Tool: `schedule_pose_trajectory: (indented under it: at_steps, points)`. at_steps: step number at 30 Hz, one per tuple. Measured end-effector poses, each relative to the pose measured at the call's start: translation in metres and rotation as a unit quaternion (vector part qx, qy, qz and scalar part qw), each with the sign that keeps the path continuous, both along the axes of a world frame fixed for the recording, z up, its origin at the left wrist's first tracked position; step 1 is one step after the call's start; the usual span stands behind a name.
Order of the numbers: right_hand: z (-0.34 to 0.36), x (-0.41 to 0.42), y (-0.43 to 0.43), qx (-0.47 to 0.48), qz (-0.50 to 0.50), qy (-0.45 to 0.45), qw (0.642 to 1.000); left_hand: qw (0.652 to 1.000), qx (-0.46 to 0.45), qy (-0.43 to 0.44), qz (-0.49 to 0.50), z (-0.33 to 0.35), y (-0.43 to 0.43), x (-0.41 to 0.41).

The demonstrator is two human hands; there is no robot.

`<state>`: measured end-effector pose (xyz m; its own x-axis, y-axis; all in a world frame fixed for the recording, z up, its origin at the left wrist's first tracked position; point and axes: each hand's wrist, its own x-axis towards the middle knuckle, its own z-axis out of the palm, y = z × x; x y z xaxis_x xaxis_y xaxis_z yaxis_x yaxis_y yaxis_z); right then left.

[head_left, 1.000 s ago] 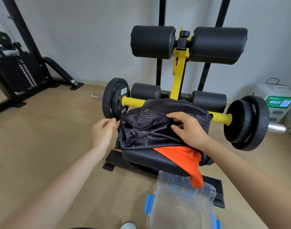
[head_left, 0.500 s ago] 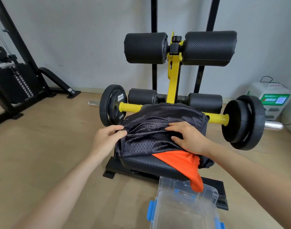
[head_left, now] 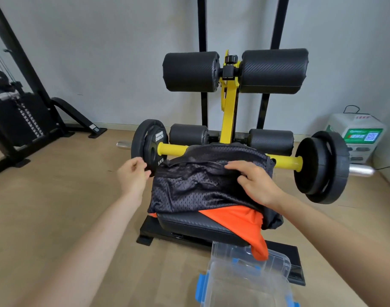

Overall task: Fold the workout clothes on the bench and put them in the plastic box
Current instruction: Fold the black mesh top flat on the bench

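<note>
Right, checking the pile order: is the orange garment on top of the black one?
No, the black garment lies over the orange garment, which pokes out from under it off the bench.

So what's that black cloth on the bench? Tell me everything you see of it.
The black mesh garment is shiny, perforated fabric, crumpled, draped across the bench pad and over an orange garment that pokes out beneath its near edge. The right hand rests on its upper right part; the left hand hovers beside its left edge.
</note>
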<state>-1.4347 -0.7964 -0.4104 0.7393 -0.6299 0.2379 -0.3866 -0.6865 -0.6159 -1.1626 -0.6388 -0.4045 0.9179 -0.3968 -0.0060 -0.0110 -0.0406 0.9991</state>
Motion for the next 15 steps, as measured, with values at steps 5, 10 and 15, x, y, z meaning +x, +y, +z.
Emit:
schedule_pose_trajectory:
  at_steps: [5,10,15]
  points:
    - [-0.002,-0.022,-0.04,0.013,-0.205,-0.111,0.972,0.965,0.133,-0.19,-0.118,-0.01,-0.001,-0.011]
    - [-0.023,-0.048,-0.079,0.087,-0.287,-0.058,0.952,0.925,0.226,-0.28,-0.125,0.001,-0.034,-0.001]
    - [-0.032,-0.041,-0.088,0.156,-0.272,-0.074,0.947,0.867,0.397,-0.248,-0.172,0.006,-0.073,0.016]
